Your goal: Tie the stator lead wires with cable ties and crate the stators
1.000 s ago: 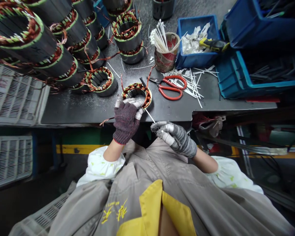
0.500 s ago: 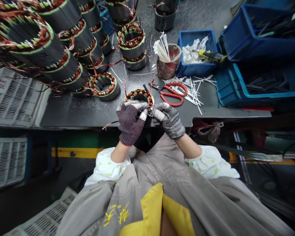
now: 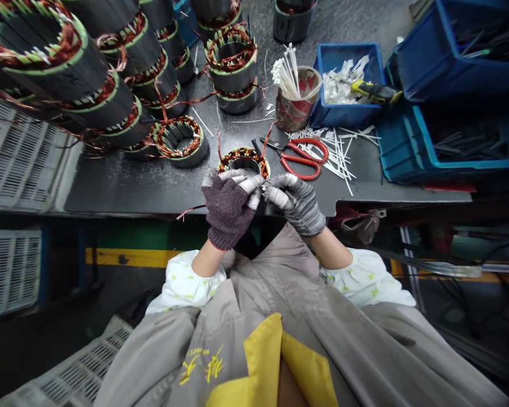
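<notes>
A motor stator (image 3: 242,157) with copper windings lies at the table's front edge, its near side hidden by my hands. My left hand (image 3: 229,206), in a dark purple knit glove with pale fingertips, is closed on its near rim. In a grey knit glove, my right hand (image 3: 299,202) pinches at the rim's right side, close against the left fingertips. What its fingers hold is too small to make out. Copper leads rise from the stator, and a dark one slants at its right. Red-handled scissors (image 3: 304,159) lie just beyond my right hand.
Stacked stators (image 3: 106,102) fill the left side; a single one (image 3: 180,141) lies nearer. White cable ties (image 3: 341,161) are scattered by the scissors, with more in a round cup (image 3: 294,116). Blue bins (image 3: 452,152) stand at the right. A small blue tray (image 3: 348,116) holds white scraps and yellow-black cutters.
The view has shifted slightly, so the table's things appear a little higher and mostly further right. Both hands stay at the stator's near rim, with only small finger movement.
</notes>
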